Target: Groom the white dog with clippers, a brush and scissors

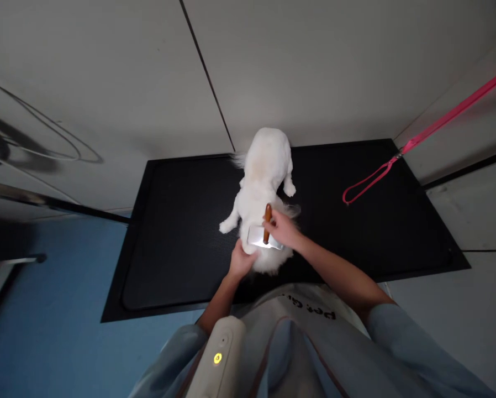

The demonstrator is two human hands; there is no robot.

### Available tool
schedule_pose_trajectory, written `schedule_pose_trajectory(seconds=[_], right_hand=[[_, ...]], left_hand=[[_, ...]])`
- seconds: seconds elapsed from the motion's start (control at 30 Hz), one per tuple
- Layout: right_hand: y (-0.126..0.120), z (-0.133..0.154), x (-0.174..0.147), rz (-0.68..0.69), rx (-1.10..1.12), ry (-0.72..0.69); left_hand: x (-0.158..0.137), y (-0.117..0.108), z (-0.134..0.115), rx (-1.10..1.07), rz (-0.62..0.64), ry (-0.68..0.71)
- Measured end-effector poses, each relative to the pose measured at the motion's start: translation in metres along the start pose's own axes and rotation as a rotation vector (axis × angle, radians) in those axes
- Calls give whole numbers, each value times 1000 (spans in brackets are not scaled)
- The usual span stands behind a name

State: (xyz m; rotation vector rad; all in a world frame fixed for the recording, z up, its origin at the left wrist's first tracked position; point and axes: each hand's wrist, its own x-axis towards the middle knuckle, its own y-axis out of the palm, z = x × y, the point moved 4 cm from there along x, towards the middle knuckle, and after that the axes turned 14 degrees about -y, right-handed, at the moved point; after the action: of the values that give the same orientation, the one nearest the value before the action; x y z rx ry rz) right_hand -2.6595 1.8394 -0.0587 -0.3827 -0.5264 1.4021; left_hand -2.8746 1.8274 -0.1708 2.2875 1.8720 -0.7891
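A small white dog [267, 157], fur clipped short on its body, is on the black grooming table [173, 237] with its fluffier end towards me. My right hand [284, 228] grips the brown wooden handle of a slicker brush [255, 236]. The brush's shiny metal head lies against the long fur at that near end. Lower left of the brush, my left hand [242, 260] holds the side of this furry part, thumb on top and the other fingers partly hidden. The dog's face is out of sight.
A pink leash loop [370, 179] hangs over the table's right side. A pale wall [127, 72] stands behind the table, with grey cables [45, 119] at left. A white device with a yellow light [219, 359] is close to my chest. The floor [53, 298] is blue.
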Motion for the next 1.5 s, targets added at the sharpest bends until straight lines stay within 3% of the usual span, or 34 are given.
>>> schedule_pose_trajectory(seconds=[0.07, 0.17, 0.23, 0.3, 0.33, 0.43, 0.47, 0.53, 0.6, 0.63, 0.73, 0.77, 0.9, 0.93, 1.03, 1.07, 1.13, 1.2, 1.23, 1.33, 1.37, 1.47, 1.5], right_hand=[[-7, -1, 4, -94, -83, 40], [-18, 2, 3, -250, -159, -51], [-10, -1, -2, -127, -45, -105], [-5, -13, -8, -15, 105, -48], [-9, -22, -12, -63, 145, 18], [-37, -43, -27, -478, 127, 120], [-41, -43, -32, -515, 140, 84], [-33, -39, -38, -316, 230, -12], [-18, -33, -43, -69, 317, -40], [-16, -32, -45, -74, 324, -17], [-28, -35, -48, -406, 224, 41], [-30, -33, -48, -422, 200, 12], [-12, -18, -38, 42, 247, -148], [-13, -17, -35, 26, 235, -125], [-27, -16, -25, -308, 121, -33], [-27, -14, -23, -324, 102, -45], [-14, -10, -19, -127, 132, -105], [1, -10, -19, 77, 202, -93], [4, -14, -19, 54, 223, -47], [-4, -26, -22, -293, 229, 55], [-4, -28, -25, -331, 241, 38], [1, -35, -34, -195, 353, -29], [-2, -41, -39, -208, 382, -9]], left_hand=[[-1, 2, 1, -12, -6, -8], [2, 6, -2, -24, 58, 36], [8, 2, -3, -46, 85, 45], [17, -9, -3, -32, 48, 7], [20, -18, -5, -4, -17, -6], [14, -45, -21, 123, -338, 135], [7, -49, -30, 151, -442, 233], [-8, -44, -46, 191, -511, 427], [-16, -22, -56, 227, -409, 551], [-16, -10, -58, 243, -344, 585], [2, 16, -59, 219, -256, 591], [12, 20, -59, 190, -246, 569], [46, 18, -66, 145, -101, 459], [50, 16, -69, 152, -60, 423], [55, 11, -74, 142, 35, 290], [55, 10, -74, 122, 63, 252], [55, 10, -74, 65, 100, 198], [56, 7, -74, 23, 69, 175], [56, 4, -74, 19, 18, 187], [46, -8, -77, 79, -160, 349], [41, -10, -79, 108, -199, 423], [23, -2, -82, 203, -185, 573], [18, 5, -82, 247, -148, 598]])
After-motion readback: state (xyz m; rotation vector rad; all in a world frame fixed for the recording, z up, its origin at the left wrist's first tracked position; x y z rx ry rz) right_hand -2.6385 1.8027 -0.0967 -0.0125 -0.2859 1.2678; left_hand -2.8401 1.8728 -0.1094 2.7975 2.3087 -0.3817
